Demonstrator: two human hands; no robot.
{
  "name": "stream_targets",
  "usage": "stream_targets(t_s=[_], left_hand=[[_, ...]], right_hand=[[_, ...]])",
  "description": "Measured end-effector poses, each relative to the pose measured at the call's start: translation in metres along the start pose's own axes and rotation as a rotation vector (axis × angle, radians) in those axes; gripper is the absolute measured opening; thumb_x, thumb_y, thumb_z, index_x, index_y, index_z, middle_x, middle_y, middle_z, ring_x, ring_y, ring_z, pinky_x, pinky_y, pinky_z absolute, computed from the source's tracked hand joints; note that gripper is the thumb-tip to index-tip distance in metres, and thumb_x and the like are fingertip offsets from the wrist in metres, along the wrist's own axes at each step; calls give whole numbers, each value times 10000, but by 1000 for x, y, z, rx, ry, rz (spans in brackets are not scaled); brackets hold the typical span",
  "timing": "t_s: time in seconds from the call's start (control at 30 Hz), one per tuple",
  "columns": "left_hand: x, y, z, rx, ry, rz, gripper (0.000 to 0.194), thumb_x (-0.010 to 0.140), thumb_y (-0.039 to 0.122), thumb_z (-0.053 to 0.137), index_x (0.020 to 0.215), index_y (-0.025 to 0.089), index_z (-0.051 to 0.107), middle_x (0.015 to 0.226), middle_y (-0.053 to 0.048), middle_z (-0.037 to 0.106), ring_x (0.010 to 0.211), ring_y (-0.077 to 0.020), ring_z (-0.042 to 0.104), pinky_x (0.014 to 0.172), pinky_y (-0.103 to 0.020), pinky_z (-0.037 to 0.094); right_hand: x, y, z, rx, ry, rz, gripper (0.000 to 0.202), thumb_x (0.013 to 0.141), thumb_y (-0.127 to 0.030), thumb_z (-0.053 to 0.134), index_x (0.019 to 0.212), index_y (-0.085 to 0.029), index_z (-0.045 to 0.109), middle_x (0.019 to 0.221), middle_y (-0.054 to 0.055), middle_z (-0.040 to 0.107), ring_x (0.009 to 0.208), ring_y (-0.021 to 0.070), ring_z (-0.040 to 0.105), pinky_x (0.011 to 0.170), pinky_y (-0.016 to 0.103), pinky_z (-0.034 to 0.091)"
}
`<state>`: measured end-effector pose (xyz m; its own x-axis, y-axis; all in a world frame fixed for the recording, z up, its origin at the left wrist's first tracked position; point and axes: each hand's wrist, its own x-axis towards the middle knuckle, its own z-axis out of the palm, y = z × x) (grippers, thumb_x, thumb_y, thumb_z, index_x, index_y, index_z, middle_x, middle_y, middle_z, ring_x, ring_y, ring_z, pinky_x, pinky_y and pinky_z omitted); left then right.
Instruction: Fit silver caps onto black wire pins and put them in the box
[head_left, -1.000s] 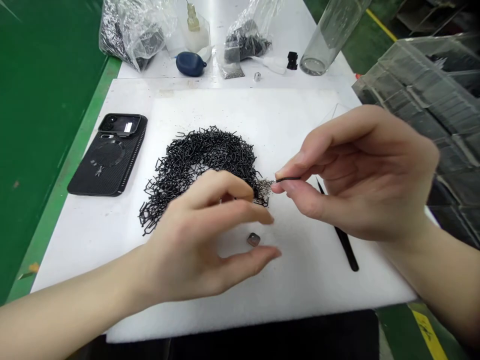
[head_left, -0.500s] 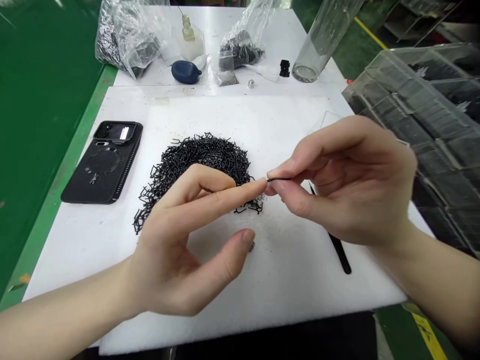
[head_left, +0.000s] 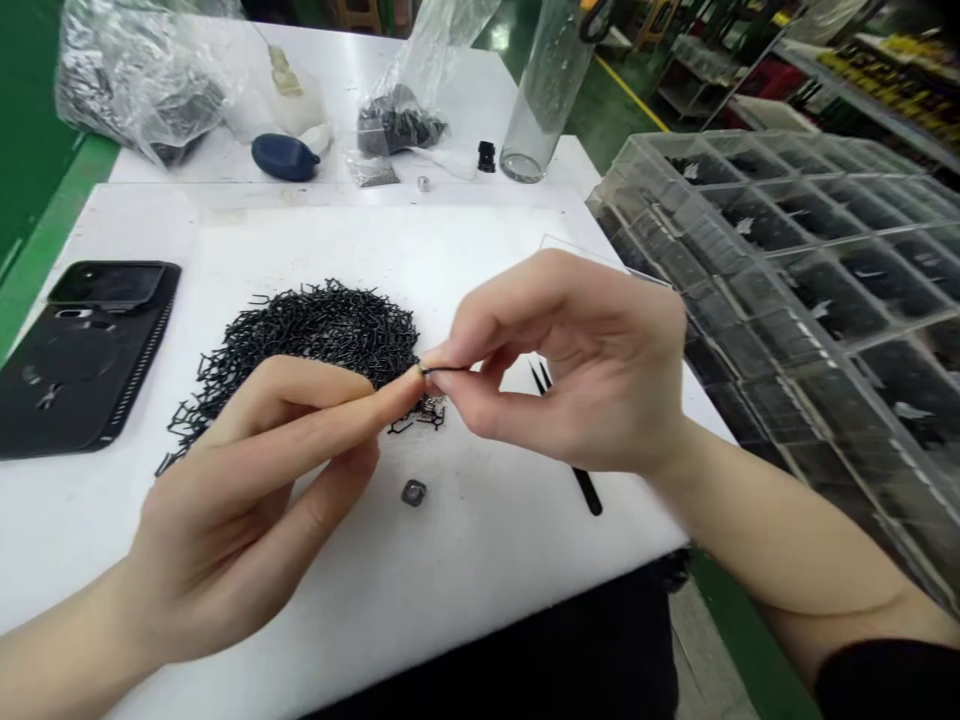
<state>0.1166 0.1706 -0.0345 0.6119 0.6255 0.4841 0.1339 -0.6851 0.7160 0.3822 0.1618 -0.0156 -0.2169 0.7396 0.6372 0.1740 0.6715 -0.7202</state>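
Observation:
My right hand (head_left: pixel 562 365) pinches a thin black piece (head_left: pixel 444 369) between thumb and fingertip. The index fingertip of my left hand (head_left: pixel 255 500) touches the left end of that piece; its thumb is drawn up close beneath the index finger, and whether anything lies between them is hidden. Behind my left hand, a heap of small black bent pieces (head_left: pixel 322 325) lies on the white foam sheet (head_left: pixel 480 580). A small metallic nut-like part (head_left: pixel 413 492) rests in front of the heap. Black tweezers (head_left: pixel 587 490) lie partly under my right hand.
A black phone (head_left: pixel 90 350) lies at the left. Along the back are plastic bags (head_left: pixel 142 90), a dark blue oval case (head_left: pixel 285 157), a small black part (head_left: pixel 486 156) and a clear cylinder (head_left: pixel 544 90). Stacked compartment boxes (head_left: pixel 795 230) stand at the right.
The view has swung right, so the table things appear further left. My left thumb has risen toward the index finger. The black piece remains in my right fingertips.

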Motion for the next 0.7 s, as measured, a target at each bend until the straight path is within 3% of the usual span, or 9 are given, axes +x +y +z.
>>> stream_targets(t_s=[0.13,0.2,0.27,0.33,0.37,0.43,0.5,0.6,0.7], left_hand=[[1,-12,2,-70,-9,-39,814,1024,79,740,1761,407,625,1223,-41,704,1061,-196,709,843,-242,699],[-1,-18,5,-139,61,-98,824,988,138,810,1752,396,639,1222,-48,718,1012,-220,708,744,-277,690],[-2,-20,8,-142,160,-180,704,977,197,854,1644,391,740,1166,-33,732,957,-224,688,710,-321,657],[0,-19,8,-106,223,-225,533,981,239,869,1495,374,827,1088,-10,724,915,-211,666,704,-339,620],[2,-18,7,-84,215,-223,456,991,239,856,1430,363,849,1057,-3,721,899,-202,663,685,-333,599],[7,-16,3,-35,128,-162,354,1006,205,810,1329,339,859,1017,3,738,850,-183,674,618,-308,551],[10,-16,-1,28,-12,-61,314,1003,180,787,1277,324,846,1027,2,789,846,-178,710,625,-298,554],[8,-19,-2,129,-190,50,356,990,190,800,1324,312,815,1146,-16,848,1000,-213,749,856,-323,619],[4,-20,2,171,-219,87,417,950,202,789,1357,293,794,1212,-42,860,1099,-264,717,963,-370,607]], right_hand=[[7,-9,-12,-107,5,123,202,1021,-117,779,1047,-315,746,1119,-54,849,1025,180,867,782,312,771],[14,-14,-27,-184,78,71,153,1012,-156,825,1039,-299,779,1132,-41,866,1070,205,873,889,352,780],[22,-17,-49,-324,158,11,115,993,-177,864,986,-277,810,1080,-8,884,1029,210,862,958,393,759],[27,-16,-73,-530,112,261,110,1012,-178,853,977,-281,863,1103,29,900,1079,226,849,1010,418,727],[27,-14,-84,-617,161,296,127,945,-193,913,874,-290,872,957,26,886,917,224,831,846,408,706],[25,-7,-102,-677,104,403,110,843,-206,986,822,-274,901,857,49,865,773,244,777,756,449,661],[19,0,-114,-743,57,481,62,855,-233,963,839,-274,918,868,50,872,797,251,776,829,466,661],[4,-1,-122,-823,15,527,122,951,-275,861,1039,-270,945,964,62,902,826,243,784,842,451,645],[-15,-19,-114,-838,69,491,250,1074,-351,735,1239,-262,900,1048,94,908,882,247,811,763,413,606]])
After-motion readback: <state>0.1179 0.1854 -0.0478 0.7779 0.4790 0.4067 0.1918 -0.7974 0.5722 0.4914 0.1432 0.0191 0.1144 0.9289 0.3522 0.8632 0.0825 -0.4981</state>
